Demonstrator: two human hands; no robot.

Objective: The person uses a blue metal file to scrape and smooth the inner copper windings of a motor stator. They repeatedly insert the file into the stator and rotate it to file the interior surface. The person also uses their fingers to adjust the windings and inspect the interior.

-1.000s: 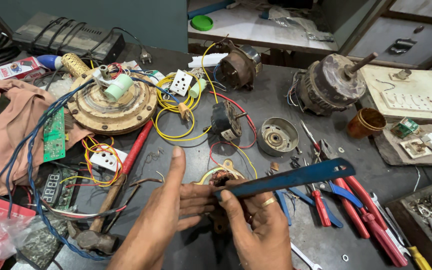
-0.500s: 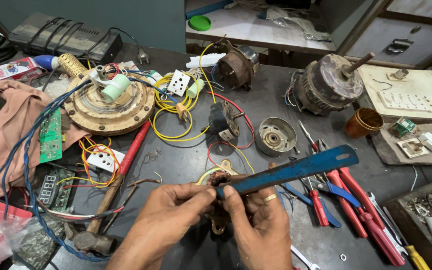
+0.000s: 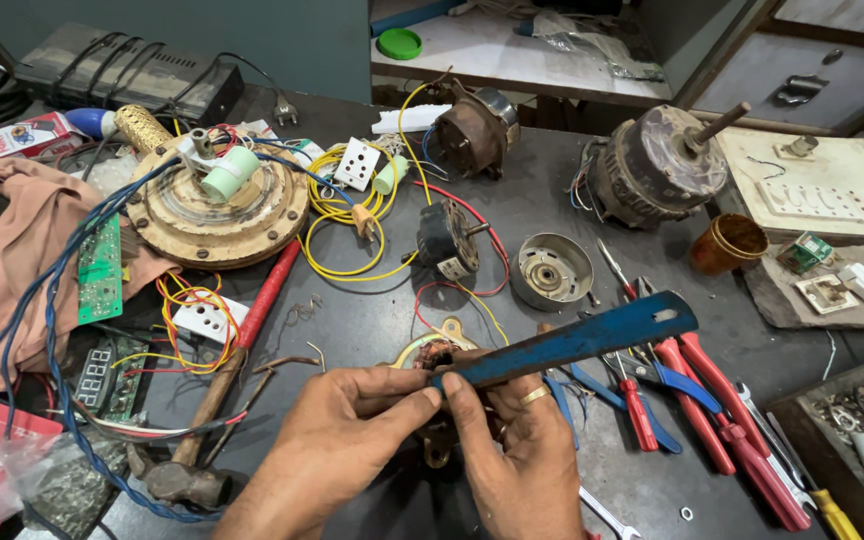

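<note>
Pinched at its near end by both hands, left [image 3: 352, 425] and right [image 3: 512, 445], above the crowded desk [image 3: 382, 320]: a blue metal bar [image 3: 572, 340], likely to slip onto the small motor [image 3: 437, 355] beneath.

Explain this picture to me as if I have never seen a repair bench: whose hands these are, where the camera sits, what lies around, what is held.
The camera sits on the person's head and looks down, so both hands are that person's own. The left hand and the right hand, which wears a ring, meet at one end of a blue flat metal tool. Beneath them lies a small motor part with copper windings; whether they touch it is unclear. On the dark bench lie a round fan motor housing, yellow wire, a hammer, a green circuit board, red-handled pliers, two more motors and a metal end cap.
</note>
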